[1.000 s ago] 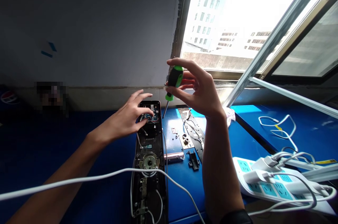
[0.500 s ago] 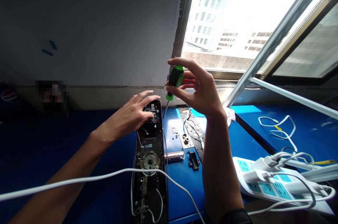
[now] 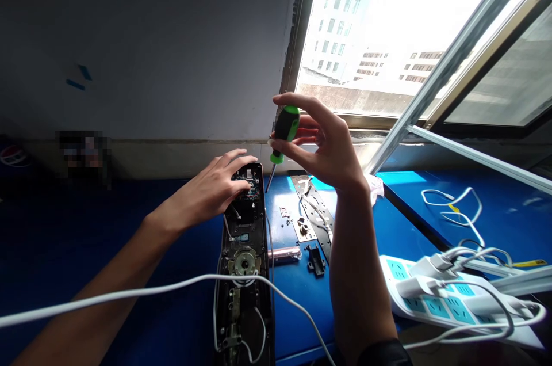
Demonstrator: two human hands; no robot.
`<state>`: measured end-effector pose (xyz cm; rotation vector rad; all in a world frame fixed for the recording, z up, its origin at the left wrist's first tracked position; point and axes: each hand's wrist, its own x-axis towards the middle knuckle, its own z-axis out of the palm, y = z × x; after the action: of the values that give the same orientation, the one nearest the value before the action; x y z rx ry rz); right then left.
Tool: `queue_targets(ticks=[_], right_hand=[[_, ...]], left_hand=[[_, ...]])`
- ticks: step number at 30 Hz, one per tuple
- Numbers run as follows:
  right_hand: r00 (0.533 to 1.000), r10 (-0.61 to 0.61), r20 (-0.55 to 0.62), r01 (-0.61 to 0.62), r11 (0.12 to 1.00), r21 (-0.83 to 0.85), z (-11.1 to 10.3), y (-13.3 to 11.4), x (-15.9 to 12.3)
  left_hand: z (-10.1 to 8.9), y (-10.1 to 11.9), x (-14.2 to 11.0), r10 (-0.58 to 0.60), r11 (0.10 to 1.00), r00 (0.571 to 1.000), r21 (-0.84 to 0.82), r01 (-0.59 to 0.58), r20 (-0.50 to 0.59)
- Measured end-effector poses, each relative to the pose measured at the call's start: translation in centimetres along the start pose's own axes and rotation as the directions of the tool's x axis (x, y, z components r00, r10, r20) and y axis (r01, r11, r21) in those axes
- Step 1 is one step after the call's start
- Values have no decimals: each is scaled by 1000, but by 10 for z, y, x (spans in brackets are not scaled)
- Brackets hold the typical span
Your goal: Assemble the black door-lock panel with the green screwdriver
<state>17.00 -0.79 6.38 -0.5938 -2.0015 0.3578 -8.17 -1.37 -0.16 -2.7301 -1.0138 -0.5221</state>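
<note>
An opened long black electronic device housing [image 3: 244, 222] lies lengthwise before me, with a round speaker-like part [image 3: 245, 263] and thin wires inside. At its far end sits a circuit board [image 3: 252, 177]. My left hand [image 3: 218, 185] grips this end, fingers over the far edge and thumb against the board. My right hand [image 3: 321, 138] holds a green and black screwdriver [image 3: 287, 127] by its handle, between thumb and fingers. Its shaft slants down to the left, the tip beside the housing's upper right edge. Whether the tip touches anything, I cannot tell.
On the blue table to the right lie a black perforated plate [image 3: 325, 222], a small metal plate [image 3: 303, 229], a black bracket [image 3: 316, 260] and a pinkish cylinder [image 3: 285, 255]. A white cable [image 3: 172, 286] crosses in front. Further right is a loaded power strip [image 3: 435, 297].
My hands hold nearly the same pose. The screwdriver and my left fingers have shifted very slightly left.
</note>
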Motion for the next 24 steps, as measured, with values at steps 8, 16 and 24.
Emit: queue_targets(ticks=[8,16,24], right_hand=[[1000,16,-4,-16,1000,-17,-1,-2,-1],[1000,3,-19,-2,999,47,-3,-2,-1],[1000,-9,-25,10,998,59,-3,-1,0]], left_hand=[[-8,3,0,-7,997,998,-71,3,-58],[-9,23,3,3,969,1000,-247,-4,-4],[-10,22,0,-59,989,998,-140,55,-21]])
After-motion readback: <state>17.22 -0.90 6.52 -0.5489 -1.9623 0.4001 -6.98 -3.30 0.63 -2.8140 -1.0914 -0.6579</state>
